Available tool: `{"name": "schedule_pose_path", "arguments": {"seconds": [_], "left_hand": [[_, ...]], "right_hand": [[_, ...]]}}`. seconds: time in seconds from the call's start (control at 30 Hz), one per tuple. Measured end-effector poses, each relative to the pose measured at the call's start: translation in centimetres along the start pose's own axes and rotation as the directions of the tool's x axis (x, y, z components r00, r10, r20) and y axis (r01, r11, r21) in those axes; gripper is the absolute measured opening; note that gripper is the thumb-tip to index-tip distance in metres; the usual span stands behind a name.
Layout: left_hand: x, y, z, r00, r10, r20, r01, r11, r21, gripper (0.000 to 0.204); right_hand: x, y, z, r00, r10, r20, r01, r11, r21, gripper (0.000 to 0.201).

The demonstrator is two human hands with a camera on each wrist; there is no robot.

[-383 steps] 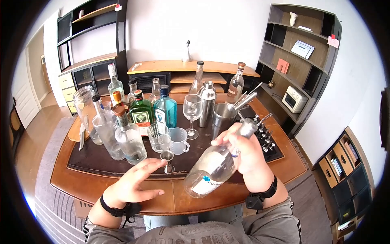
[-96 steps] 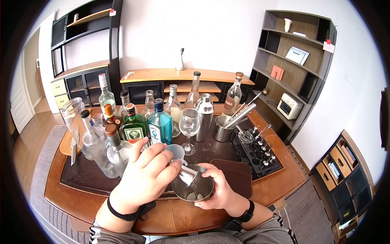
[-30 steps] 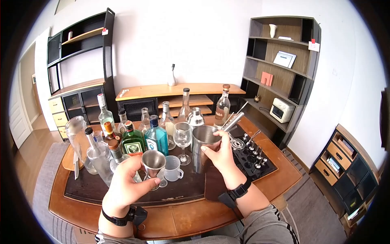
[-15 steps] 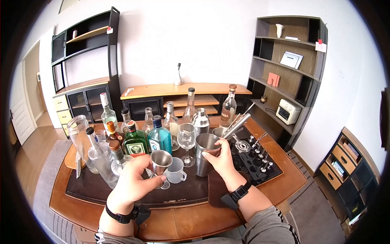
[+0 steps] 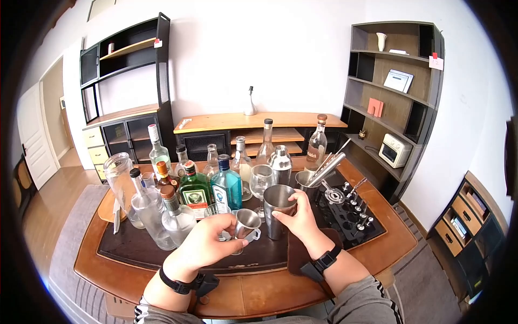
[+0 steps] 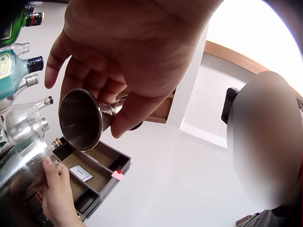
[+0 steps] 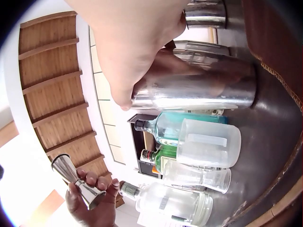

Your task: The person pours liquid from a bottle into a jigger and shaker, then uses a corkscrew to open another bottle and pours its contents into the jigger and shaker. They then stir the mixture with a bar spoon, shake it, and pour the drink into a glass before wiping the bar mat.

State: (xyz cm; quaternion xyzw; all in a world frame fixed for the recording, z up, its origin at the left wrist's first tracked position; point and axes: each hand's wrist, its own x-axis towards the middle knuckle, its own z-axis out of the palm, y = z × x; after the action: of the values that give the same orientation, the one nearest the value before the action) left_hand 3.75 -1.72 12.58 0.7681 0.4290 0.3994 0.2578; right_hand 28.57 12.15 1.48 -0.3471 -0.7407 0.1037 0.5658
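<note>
My left hand (image 5: 211, 241) holds a double-ended metal jigger (image 5: 247, 223) by its narrow waist, thumb on the near side. In the left wrist view, the larger mouth of the jigger (image 6: 81, 119) faces the camera. My right hand (image 5: 303, 220) grips the rim of a steel shaker tin (image 5: 274, 218), which stands upright on the dark mat. The jigger is just left of the tin, at about rim height in the head view. Behind my left hand is a clear plastic measuring cup (image 7: 208, 143), beside a small clear double-ended measure (image 7: 199, 177).
Several bottles crowd the left, among them a green one (image 5: 195, 190) and a blue one (image 5: 227, 186). A stemmed glass (image 5: 261, 181) and a lidded shaker (image 5: 281, 166) stand behind the tin. To the right are a tool-filled tin (image 5: 306, 182) and a black rack (image 5: 350, 216).
Earlier my right hand held a clear bottle; later my left hand tipped a measure over the tin. Over the last second the jigger moves right, closer to the tin, which stays gripped at the rim.
</note>
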Motion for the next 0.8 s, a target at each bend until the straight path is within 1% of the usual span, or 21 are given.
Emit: {"name": "schedule_pose_path", "arguments": {"seconds": [0.07, 0.1, 0.2, 0.23, 0.27, 0.33, 0.37, 0.5, 0.53, 0.6, 0.63, 0.73, 0.8], "left_hand": [[0.0, 0.0, 0.0, 1.0, 0.004, 0.01, -0.004, 1.0, -0.028, 0.018], [0.0, 0.0, 0.0, 1.0, 0.006, 0.014, -0.005, 0.999, -0.042, 0.019], [0.0, -0.2, -0.1, 0.999, 0.03, 0.035, -0.03, 0.999, 0.017, 0.019], [0.1, -0.4, 0.0, 0.997, 0.071, 0.028, -0.072, 0.997, 0.022, 0.02], [0.0, -0.2, 0.0, 0.998, 0.061, 0.034, -0.061, 0.998, -0.003, 0.021], [0.0, 0.3, 0.0, 0.998, 0.041, 0.044, -0.038, 0.998, -0.051, 0.021], [-0.1, 0.0, 0.1, 0.996, 0.091, 0.019, -0.09, 0.996, -0.026, 0.022], [-0.1, -0.7, 0.0, 0.991, 0.127, 0.03, -0.128, 0.992, 0.02, 0.023], [-0.1, -0.8, -0.1, 0.991, 0.133, 0.025, -0.134, 0.991, 0.027, 0.023], [-0.2, -0.7, -0.1, 0.989, 0.147, 0.021, -0.148, 0.988, 0.038, 0.023], [-0.2, -0.6, -0.1, 0.99, 0.139, 0.012, -0.139, 0.99, 0.03, 0.023], [-0.3, -0.5, -0.3, 0.988, 0.153, 0.019, -0.154, 0.988, 0.034, 0.024], [-0.3, -0.4, -0.4, 0.989, 0.15, 0.021, -0.15, 0.988, 0.038, 0.024]], "right_hand": [[0.1, 0.2, 0.0, 0.999, -0.033, -0.004, 0.033, 0.999, -0.043, 0.059], [0.2, -0.4, -0.3, 0.998, -0.056, 0.017, 0.057, 0.994, -0.098, 0.058], [0.3, -0.9, -0.7, 0.99, 0.095, 0.107, -0.093, 0.995, -0.023, 0.059], [0.3, -1.4, -1.0, 0.976, 0.159, 0.151, -0.159, 0.987, -0.01, 0.063], [0.2, -1.3, -1.1, 0.979, 0.138, 0.152, -0.13, 0.99, -0.062, 0.065], [0.1, -1.4, -1.2, 0.988, 0.05, 0.146, -0.039, 0.996, -0.075, 0.069], [0.3, -1.4, -1.4, 0.989, 0.009, 0.145, 0.008, 0.993, -0.115, 0.07], [0.2, -1.7, -1.7, 0.982, 0.076, 0.171, -0.054, 0.99, -0.134, 0.069], [0.3, -1.7, -1.8, 0.982, 0.063, 0.178, -0.038, 0.989, -0.144, 0.068], [0.4, -2.1, -2.0, 0.979, 0.093, 0.18, -0.07, 0.989, -0.129, 0.068], [0.5, -2.3, -2.1, 0.982, 0.086, 0.167, -0.067, 0.991, -0.116, 0.066], [0.4, -2.0, -2.2, 0.993, 0.01, 0.117, 0.009, 0.987, -0.159, 0.064], [0.4, -2.1, -2.2, 0.993, 0.011, 0.119, 0.008, 0.987, -0.162, 0.062]]}}
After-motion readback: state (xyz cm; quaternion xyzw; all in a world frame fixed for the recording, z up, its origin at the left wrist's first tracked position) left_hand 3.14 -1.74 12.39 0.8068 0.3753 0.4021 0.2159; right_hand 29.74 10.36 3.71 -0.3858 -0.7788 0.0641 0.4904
